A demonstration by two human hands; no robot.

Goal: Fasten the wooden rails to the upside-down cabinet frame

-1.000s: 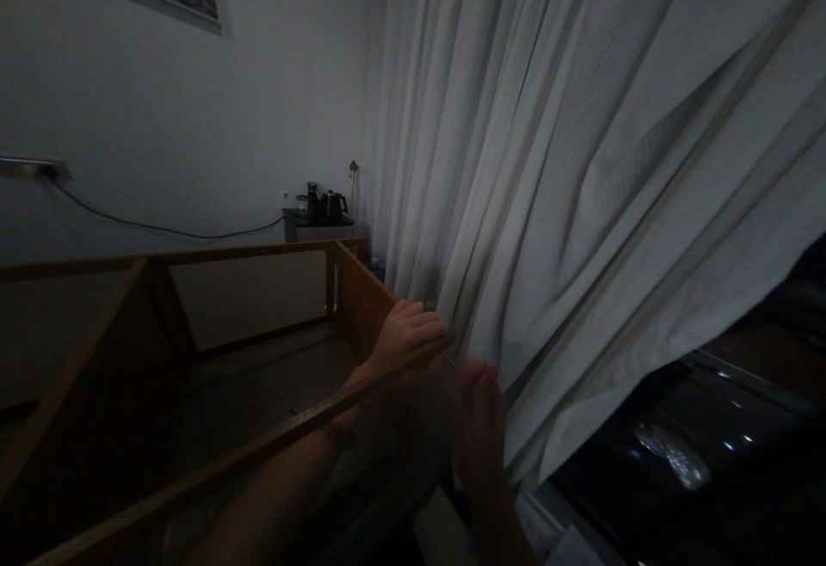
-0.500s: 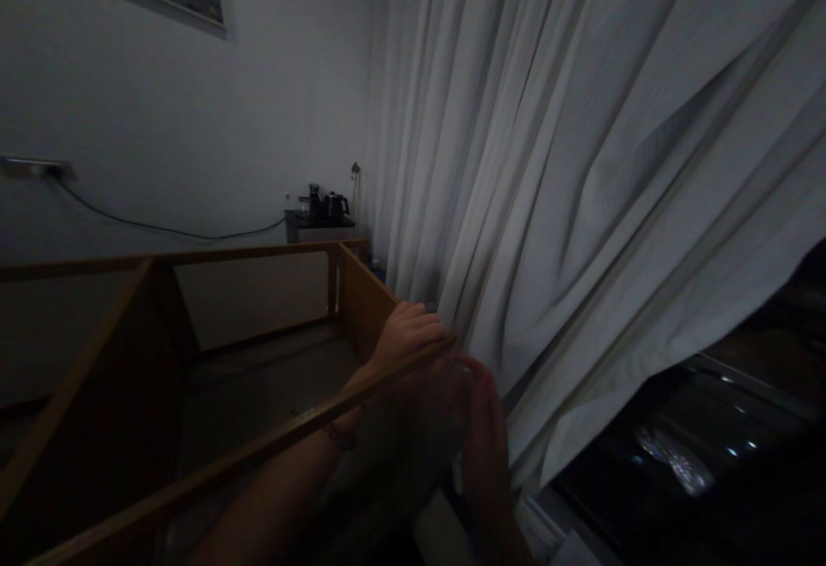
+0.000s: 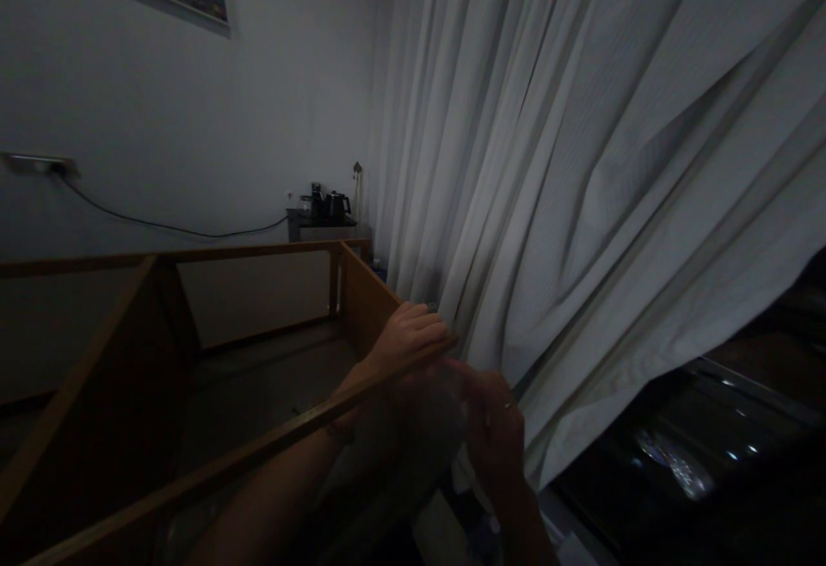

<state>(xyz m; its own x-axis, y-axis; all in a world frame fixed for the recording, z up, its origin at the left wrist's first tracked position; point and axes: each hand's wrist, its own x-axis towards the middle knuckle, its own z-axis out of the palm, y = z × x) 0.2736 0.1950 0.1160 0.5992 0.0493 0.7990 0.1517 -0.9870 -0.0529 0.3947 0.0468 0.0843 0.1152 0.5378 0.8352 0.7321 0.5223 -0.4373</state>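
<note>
The room is dim. My left hand (image 3: 408, 338) curls over the top corner of a wooden furniture frame (image 3: 361, 295), where the near rail (image 3: 212, 473) meets the side panel, and grips that corner. My right hand (image 3: 491, 428) is just right of it at the same corner, fingers bent and pointing toward the joint; a ring shows on one finger. Whatever the fingertips pinch is too dark and small to make out. A white curtain (image 3: 581, 187) hangs directly behind both hands.
The open wooden frame fills the lower left, with a slanted panel (image 3: 83, 394) inside. A small table with a dark kettle (image 3: 334, 205) stands by the far wall. A cable (image 3: 161, 226) runs along the wall. A glossy dark surface (image 3: 697, 454) lies at lower right.
My right hand has shifted a little right and down and turned, so the ring finger now shows. My left hand has stayed on the frame corner.
</note>
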